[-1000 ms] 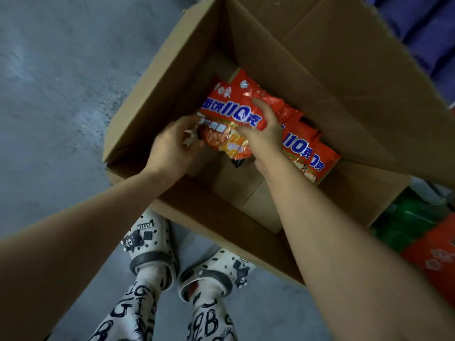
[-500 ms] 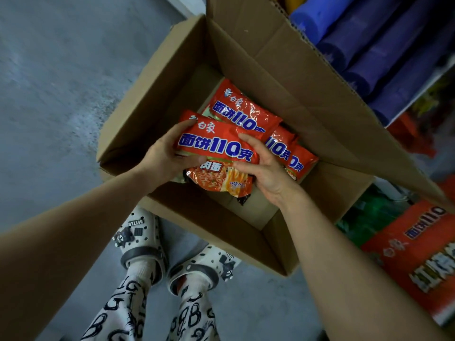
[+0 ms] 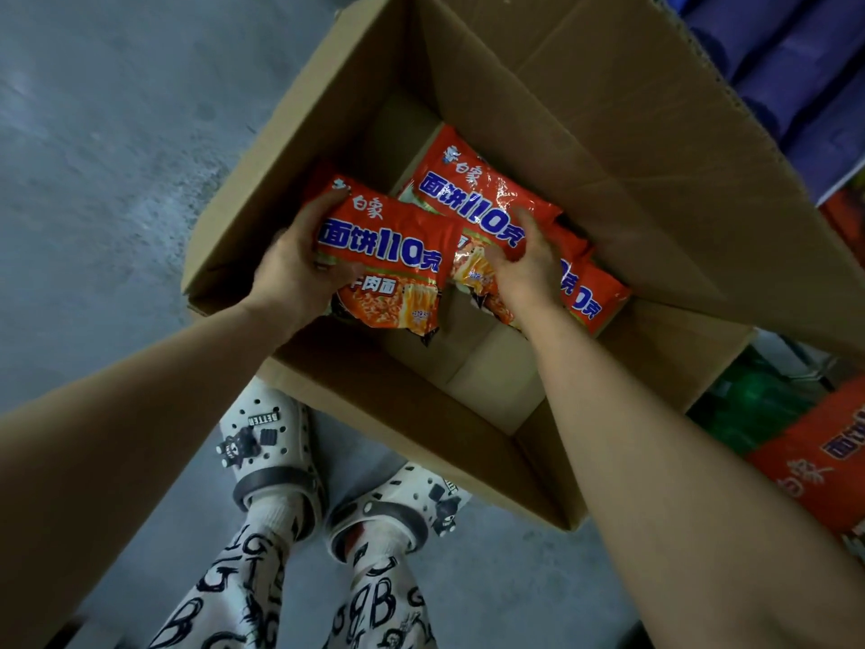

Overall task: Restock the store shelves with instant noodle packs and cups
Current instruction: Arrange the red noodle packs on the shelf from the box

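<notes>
Noodle packs (image 3: 590,298) lie along the far wall of the box (image 3: 398,414), where my left hand (image 3: 299,269) grips a raised pack (image 3: 379,245) and my right hand (image 3: 529,269) clutches a second pack (image 3: 472,199); I judge this the unloading step, so next both must lift clear of the flaps.

L arm (image 3: 140,414): bare, stretched fwd & down. L hand (image 3: 299,269) grips red plastic noodle pack (image 3: 379,255), fingers over far edge, thumb on face. R arm (image 3: 655,461): bare, same reach. R hand (image 3: 529,269): fingers curled on second red plastic noodle pack (image 3: 472,199).
</notes>
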